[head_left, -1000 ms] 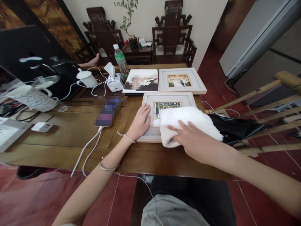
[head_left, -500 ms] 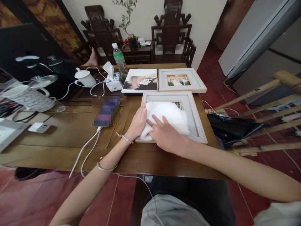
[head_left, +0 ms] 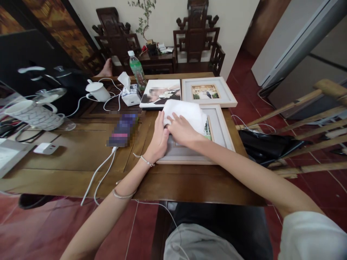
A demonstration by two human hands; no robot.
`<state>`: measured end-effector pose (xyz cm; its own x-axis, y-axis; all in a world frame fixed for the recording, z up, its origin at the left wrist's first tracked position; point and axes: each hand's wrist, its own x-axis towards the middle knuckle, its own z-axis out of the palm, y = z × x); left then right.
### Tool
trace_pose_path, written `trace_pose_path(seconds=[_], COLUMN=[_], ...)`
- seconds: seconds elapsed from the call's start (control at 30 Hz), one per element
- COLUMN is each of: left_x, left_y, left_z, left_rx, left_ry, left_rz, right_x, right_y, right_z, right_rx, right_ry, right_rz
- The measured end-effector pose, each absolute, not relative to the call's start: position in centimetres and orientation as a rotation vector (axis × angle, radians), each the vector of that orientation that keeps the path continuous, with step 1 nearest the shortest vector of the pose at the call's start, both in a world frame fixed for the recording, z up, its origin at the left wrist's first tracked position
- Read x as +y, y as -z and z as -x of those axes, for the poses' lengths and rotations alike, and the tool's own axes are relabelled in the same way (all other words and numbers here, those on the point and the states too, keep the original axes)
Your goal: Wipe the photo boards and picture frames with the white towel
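A picture frame [head_left: 189, 161] with a pale wooden border and a wide light mat lies flat near the table's front edge. My left hand [head_left: 159, 139] holds its left side, with the fingers pointing away from me and the thumb beside them. My right hand [head_left: 182, 130] presses a white cloth [head_left: 187, 110] onto the upper part of the frame, its fingers bent into the fabric. The cloth covers much of the small picture in the middle and reaches over the frame's far edge. Only the right part of that picture shows.
Behind lie a second picture frame [head_left: 229, 97] and a photo panel [head_left: 162, 83]. A green bottle [head_left: 137, 70], tissue box [head_left: 131, 95] and lidded white cup [head_left: 98, 90] stand farther left. A phone [head_left: 121, 130] with a white cable lies left of my hands.
My right hand has moved the cloth away from me and slightly left, toward the frame's far edge. The lower mat is now uncovered. My left hand stays at the left side.
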<state>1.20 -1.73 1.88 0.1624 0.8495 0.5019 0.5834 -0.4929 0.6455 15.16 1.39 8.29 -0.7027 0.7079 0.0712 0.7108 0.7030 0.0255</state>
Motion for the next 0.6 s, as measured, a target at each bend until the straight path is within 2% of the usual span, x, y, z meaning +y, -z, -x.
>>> trace_pose_path(seconds=[0.13, 0.33, 0.6], left_x=[-1.6, -1.0, -1.4], left_y=[-1.9, -1.9, -1.7], left_z=[-0.8, -0.5, -0.7], left_rx=[1.362, 1.263, 1.401], left_ry=[-1.204, -1.080, -0.936], left_rz=[-2.078, -1.902, -2.136], right_x=[-1.9, -7.7, -9.1], right_y=[-8.1, -9.1, -9.3], right_z=[-14.9, -16.3, -18.6], right_rx=[-2.921, -3.001, -3.039], right_ry=[0.127, 0.156, 0.186], right_rz=[1.207, 1.004, 0.964])
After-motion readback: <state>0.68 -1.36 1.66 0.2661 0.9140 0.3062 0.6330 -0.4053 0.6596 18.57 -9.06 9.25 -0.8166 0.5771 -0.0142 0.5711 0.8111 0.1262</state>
